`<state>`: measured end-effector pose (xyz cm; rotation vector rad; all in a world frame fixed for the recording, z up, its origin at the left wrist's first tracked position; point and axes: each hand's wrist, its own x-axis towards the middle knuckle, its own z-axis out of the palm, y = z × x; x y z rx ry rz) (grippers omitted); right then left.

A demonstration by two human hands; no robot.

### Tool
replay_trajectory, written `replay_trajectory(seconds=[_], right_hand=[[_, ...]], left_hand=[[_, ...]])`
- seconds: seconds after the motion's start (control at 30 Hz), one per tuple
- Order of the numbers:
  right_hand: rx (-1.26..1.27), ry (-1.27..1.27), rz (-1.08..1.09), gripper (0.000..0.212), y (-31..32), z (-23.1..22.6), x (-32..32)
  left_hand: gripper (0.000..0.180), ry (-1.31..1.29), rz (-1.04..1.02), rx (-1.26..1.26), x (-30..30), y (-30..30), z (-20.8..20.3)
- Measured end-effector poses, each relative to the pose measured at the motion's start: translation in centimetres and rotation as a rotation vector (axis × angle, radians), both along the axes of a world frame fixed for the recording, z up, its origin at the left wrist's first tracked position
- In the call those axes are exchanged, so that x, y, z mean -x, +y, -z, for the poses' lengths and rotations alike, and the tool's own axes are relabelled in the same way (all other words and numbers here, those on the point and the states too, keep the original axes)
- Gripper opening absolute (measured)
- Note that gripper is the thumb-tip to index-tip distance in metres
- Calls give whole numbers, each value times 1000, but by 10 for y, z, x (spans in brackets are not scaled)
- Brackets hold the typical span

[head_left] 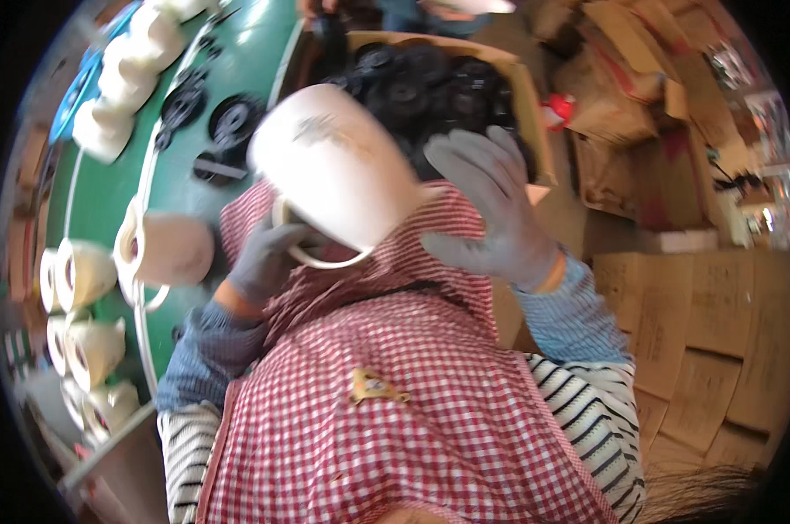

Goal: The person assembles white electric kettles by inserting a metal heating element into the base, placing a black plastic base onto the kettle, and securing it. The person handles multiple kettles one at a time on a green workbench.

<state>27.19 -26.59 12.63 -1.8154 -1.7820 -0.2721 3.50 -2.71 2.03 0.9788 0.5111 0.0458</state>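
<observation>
In front of my chest, a white jug (338, 166) with a loop handle is tilted, with a dark smudge-like mark on its side. My left hand (268, 260), in a grey glove, is closed around the jug's handle. My right hand (493, 205), also gloved in grey, is held up to the right of the jug, apart from it. Its fingers are stretched out with nothing in them. Another white jug (175, 249) lies on the green bench (238, 39) beside my left forearm, its handle loop showing.
Several white jugs (89, 349) stand along the bench's left side, with white rounded parts (129, 74) farther up. Black round parts (234, 120) lie on the bench. A cardboard box (535, 113) ahead holds many more. Cartons (700, 332) fill the right. Another person's hand (318, 7) shows at the top.
</observation>
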Motion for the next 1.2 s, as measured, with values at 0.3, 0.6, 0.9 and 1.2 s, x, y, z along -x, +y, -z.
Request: replay_trajectory(seconds=[0.3, 0.6, 0.9, 1.2], right_hand=[[-7, 589, -184, 47, 88, 151, 11], [235, 870, -187, 59, 89, 139, -7], [262, 695, -271, 56, 117, 146, -40], [37, 277, -313, 60, 177, 64, -50]], left_hand=[[36, 14, 496, -1004, 55, -36, 75], [58, 829, 146, -1929, -21, 168, 13], [42, 1234, 597, -1774, -44, 206, 24], [21, 613, 433, -1981, -31, 184, 11]])
